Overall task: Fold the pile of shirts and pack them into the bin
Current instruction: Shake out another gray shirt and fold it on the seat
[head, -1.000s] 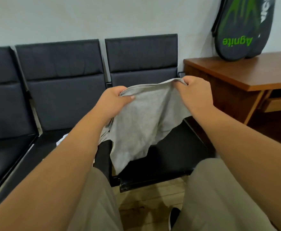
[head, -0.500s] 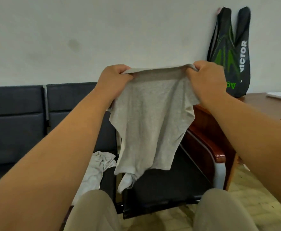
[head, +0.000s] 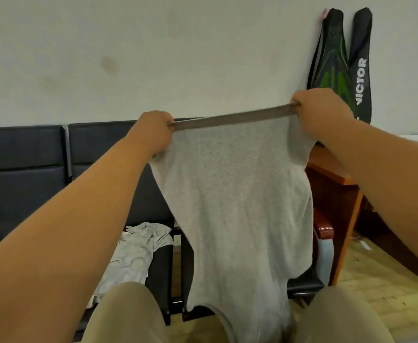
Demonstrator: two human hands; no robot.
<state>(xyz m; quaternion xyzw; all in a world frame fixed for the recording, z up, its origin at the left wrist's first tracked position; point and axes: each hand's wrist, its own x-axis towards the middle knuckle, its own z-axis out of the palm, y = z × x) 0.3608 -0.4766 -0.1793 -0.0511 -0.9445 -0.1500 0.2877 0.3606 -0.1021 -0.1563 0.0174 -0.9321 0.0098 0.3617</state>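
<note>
Two shirts show. The grey shirt (head: 237, 206) hangs in front of the black seats (head: 22, 181), long axis vertical, its taut top edge rising rightward. A pale crumpled shirt (head: 133, 253) lies on those seats. The left grip (head: 153, 131) and right grip (head: 319, 110) each clench one top corner.

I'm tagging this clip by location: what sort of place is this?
Probably an office or waiting room: a row of linked black padded seats along the wall, a wooden desk beside them, and racket bags against the wall.
</note>
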